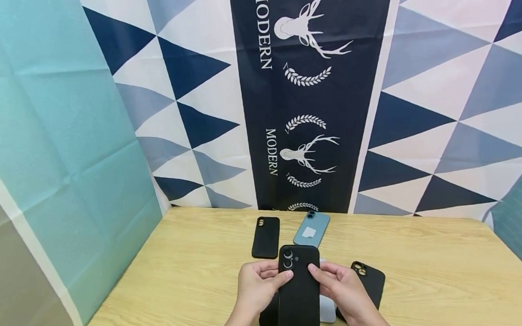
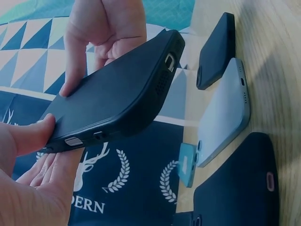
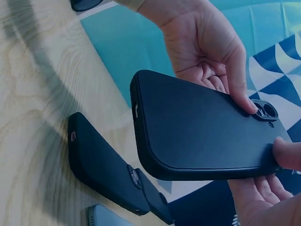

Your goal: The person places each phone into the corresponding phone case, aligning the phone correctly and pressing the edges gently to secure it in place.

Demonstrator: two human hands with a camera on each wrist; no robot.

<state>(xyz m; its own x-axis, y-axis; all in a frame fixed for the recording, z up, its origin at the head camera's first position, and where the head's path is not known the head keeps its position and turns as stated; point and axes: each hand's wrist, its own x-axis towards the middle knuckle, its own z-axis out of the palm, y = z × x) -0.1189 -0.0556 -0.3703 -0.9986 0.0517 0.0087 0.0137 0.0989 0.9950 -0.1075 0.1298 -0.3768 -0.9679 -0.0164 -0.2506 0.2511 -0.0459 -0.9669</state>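
A phone in a black case (image 1: 299,296) is held up over the table, its back facing the head camera and its camera lenses showing at the top left. My left hand (image 1: 261,285) grips its left edge, thumb on the back near the lenses. On the opposite edge my right hand (image 1: 342,289) holds it the same way, thumb pressed on the back. In the left wrist view, the case's (image 2: 117,87) bottom port opening and side cutouts show. The right wrist view has the thumb of the left hand (image 3: 207,52) right at the camera ring.
Below the held phone lie a pale phone (image 1: 328,309) and a black-cased phone (image 1: 269,318), both partly hidden. A black phone case (image 1: 373,285) lies to the right. Farther back are another black case (image 1: 266,238) and a teal phone (image 1: 316,226) with a white label, near the patterned backdrop (image 1: 216,176).
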